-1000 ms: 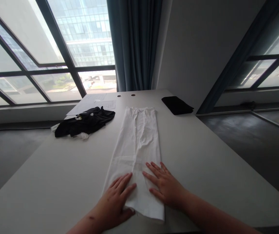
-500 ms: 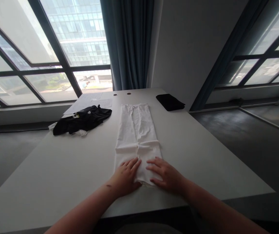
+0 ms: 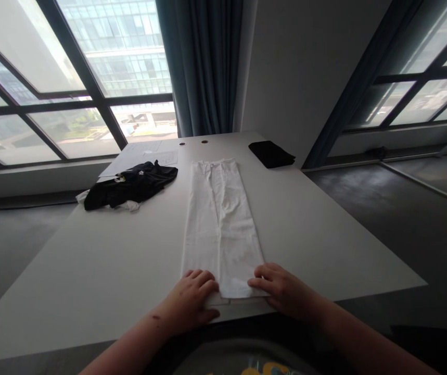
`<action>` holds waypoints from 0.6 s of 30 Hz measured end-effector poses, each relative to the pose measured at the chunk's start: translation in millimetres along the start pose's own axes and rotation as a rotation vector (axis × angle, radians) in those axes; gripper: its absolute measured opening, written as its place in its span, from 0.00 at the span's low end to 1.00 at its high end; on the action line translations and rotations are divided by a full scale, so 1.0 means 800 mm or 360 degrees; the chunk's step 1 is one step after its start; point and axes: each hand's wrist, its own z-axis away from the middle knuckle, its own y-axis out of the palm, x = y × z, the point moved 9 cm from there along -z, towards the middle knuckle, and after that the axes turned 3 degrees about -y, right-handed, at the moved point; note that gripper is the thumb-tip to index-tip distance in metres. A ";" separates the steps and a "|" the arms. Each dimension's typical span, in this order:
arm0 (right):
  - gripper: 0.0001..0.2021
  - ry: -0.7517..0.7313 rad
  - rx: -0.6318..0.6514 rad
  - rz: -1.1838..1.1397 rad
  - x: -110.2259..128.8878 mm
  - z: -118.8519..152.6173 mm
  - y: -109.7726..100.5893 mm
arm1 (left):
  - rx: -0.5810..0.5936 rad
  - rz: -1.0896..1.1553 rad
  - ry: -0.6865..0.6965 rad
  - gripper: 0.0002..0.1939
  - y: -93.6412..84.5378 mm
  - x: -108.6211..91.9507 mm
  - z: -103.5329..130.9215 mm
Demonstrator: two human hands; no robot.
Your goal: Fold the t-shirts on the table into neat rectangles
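Note:
White trousers [image 3: 203, 229] lie lengthwise on the table, waistband at the far end and leg hems towards me. My left hand [image 3: 190, 299] rests over the left hem, its fingers bent on the cloth and its thumb apart from them, near the table edge. At the right hem corner, my right hand [image 3: 285, 291] has its fingers curled over the fabric, with the thumb low at the hem edge. The two legs lie side by side and look mostly smooth, with slight creases near the top of the right one.
On the white table [image 3: 137, 255], a crumpled black garment [image 3: 137, 182] with some white cloth lies left. Paper sheets [image 3: 141, 155] are behind it. Folded black cloth [image 3: 272, 154] sits at the far right, near the edge. Blue curtains [image 3: 203, 67] hang beyond the table.
Both hands have moved towards me and apart, to the hem's sides. The crosswise folds in the lower legs have flattened, and the trousers reach nearer the front edge.

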 end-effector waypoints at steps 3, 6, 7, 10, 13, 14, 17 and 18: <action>0.19 0.0109 0.0018 0.0065 0.000 0.014 0.001 | -0.0087 -0.0058 0.0095 0.08 0.004 0.006 0.013; 0.13 0.0146 -0.0081 0.0111 0.006 0.025 -0.002 | -0.0187 -0.0078 0.0143 0.05 0.005 0.011 0.023; 0.12 0.0138 -0.0121 0.0104 0.009 0.029 -0.003 | -0.0215 -0.0073 0.0147 0.07 0.004 0.012 0.025; 0.11 0.0128 -0.0236 0.0050 0.014 0.037 -0.004 | -0.0276 -0.0073 0.0155 0.07 0.002 0.013 0.032; 0.14 0.0227 -0.0327 0.0058 0.009 0.041 -0.005 | -0.0319 -0.0123 0.0131 0.05 -0.001 0.014 0.038; 0.16 0.0259 -0.0317 0.0069 0.006 0.040 -0.004 | -0.0326 -0.0139 0.0124 0.05 -0.002 0.016 0.040; 0.16 0.0241 -0.0187 0.0113 0.006 0.037 0.005 | -0.0303 -0.0166 0.0132 0.06 -0.002 0.019 0.046; 0.15 0.0204 -0.0154 0.0134 0.007 0.036 0.006 | -0.0281 -0.0170 0.0132 0.07 -0.002 0.021 0.047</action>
